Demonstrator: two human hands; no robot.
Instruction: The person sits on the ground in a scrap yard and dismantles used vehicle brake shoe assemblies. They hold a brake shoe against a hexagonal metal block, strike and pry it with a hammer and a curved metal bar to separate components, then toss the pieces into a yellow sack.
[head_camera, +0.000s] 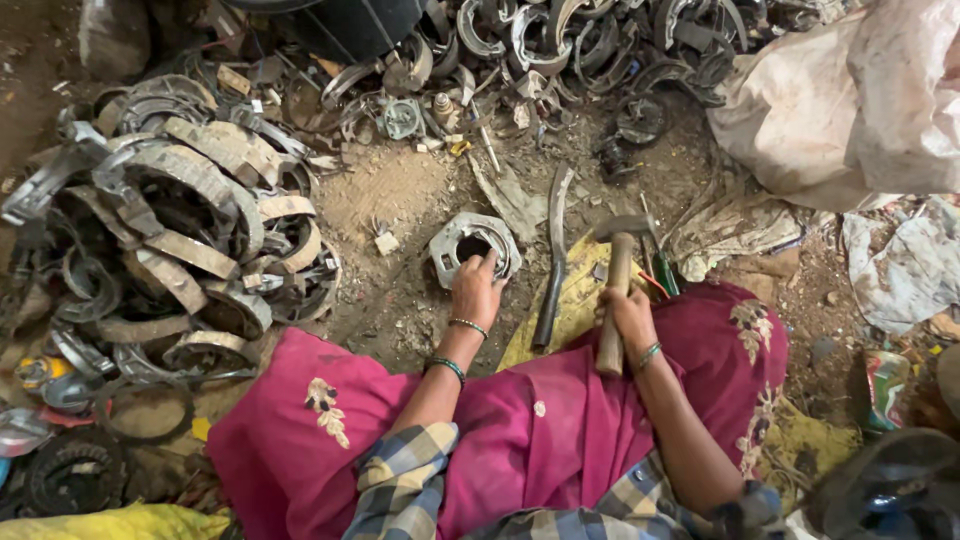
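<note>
Your left hand (476, 290) rests on the near rim of a round metal housing (474, 245) that lies flat on the dirt just ahead of your knees, at about twelve o'clock from that hand. The fingers are bent over the rim in a loose, narrow hold, steadying the part rather than lifting it. Your right hand (630, 318) is wrapped tight around the wooden handle of a hammer (617, 285), whose head points away from you at twelve o'clock and hangs low over the ground, near a curved metal strip (553, 262) that lies between your two hands.

As for how far along the work stands, this is only a judgement. The housing looks whole, with its centre hole dark and its flange intact, so the striking on this piece seems hardly begun. At nine o'clock a big heap of curved shoes and bands (180, 230) is stacked up, and more rings and scrap (560, 40) lie at twelve to one o'clock along the far edge. You cannot tell from here which of these is finished and which is waiting. A pale sack (850, 100) sits at two o'clock, and a yellow cloth (570, 300) lies under the hammer handle beside your pink skirt (520, 430).
</note>
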